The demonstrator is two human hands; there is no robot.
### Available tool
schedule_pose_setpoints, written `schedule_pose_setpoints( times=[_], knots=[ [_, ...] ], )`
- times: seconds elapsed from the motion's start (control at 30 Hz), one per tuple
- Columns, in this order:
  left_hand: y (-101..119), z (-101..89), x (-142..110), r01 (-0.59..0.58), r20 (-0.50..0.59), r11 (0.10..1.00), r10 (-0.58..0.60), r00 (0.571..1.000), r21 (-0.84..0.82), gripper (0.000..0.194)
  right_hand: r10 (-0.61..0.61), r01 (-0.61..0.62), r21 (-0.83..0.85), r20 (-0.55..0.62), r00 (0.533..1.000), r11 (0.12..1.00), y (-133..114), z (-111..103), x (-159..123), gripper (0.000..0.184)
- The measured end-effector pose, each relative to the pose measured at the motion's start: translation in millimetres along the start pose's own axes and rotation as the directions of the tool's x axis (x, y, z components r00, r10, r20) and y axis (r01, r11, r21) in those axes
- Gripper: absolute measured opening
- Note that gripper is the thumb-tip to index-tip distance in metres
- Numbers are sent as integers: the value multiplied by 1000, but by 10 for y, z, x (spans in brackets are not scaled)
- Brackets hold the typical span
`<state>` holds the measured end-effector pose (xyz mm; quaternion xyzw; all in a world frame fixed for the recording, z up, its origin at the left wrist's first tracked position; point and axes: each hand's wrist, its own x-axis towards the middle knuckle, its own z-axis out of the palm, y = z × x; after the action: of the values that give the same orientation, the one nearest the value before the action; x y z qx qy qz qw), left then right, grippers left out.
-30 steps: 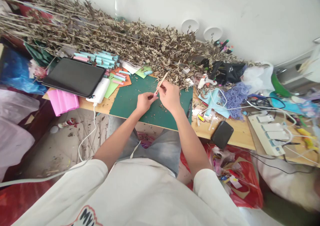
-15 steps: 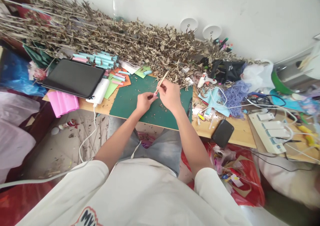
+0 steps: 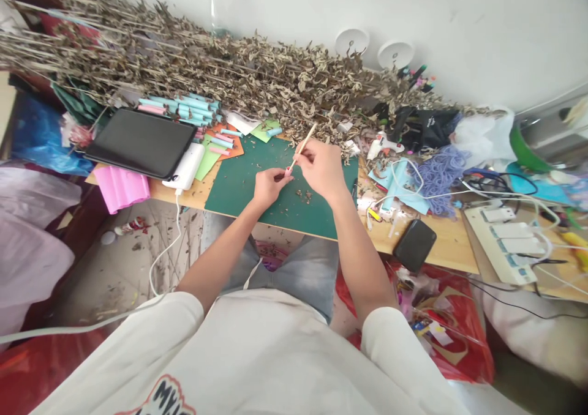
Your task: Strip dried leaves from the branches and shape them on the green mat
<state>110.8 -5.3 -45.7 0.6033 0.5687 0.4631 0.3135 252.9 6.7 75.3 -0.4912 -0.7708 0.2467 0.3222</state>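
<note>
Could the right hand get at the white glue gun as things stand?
Probably, but it's occupied: the right hand holds a thin stick. Only low scraps seem to lie between hand and glue gun.

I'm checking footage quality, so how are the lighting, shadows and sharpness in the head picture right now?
Head view: bright, fairly even light; head view: soft shadows by the discs; head view: stick, left hand and right hand fairly clear; head view: right edge smeared, stretched.

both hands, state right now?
Left hand: closed, holding a small pink tube.
Right hand: closed, holding a thin stick.
</note>
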Motion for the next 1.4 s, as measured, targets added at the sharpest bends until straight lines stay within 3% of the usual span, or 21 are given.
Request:
schedule_pose_setpoints(
  times=[0.4,0.7,0.83,1.13,1.4],
  knots=[
    [-12,-3,6,-20,-13,999,20,1000,29,15,52,-52,1,-43,998,999,85,17,4,16],
    [0,-8,6,-7,-8,1000,7,1000,21,15,-54,55,104,-8,998,993,138,41,91,10],
    [8,-10,3,-11,-17,999,12,1000,39,14,-37,40,81,-44,998,996,161,43,57,11],
    [26,-19,0,-3,-9,1000,3,1000,13,15,-66,66,5,35,997,998,9,-18,74,11],
    [9,-24,2,-16,-19,1000,16,1000,7,14,-17,18,23,-15,1000,1000,47,37,83,12]
  ],
)
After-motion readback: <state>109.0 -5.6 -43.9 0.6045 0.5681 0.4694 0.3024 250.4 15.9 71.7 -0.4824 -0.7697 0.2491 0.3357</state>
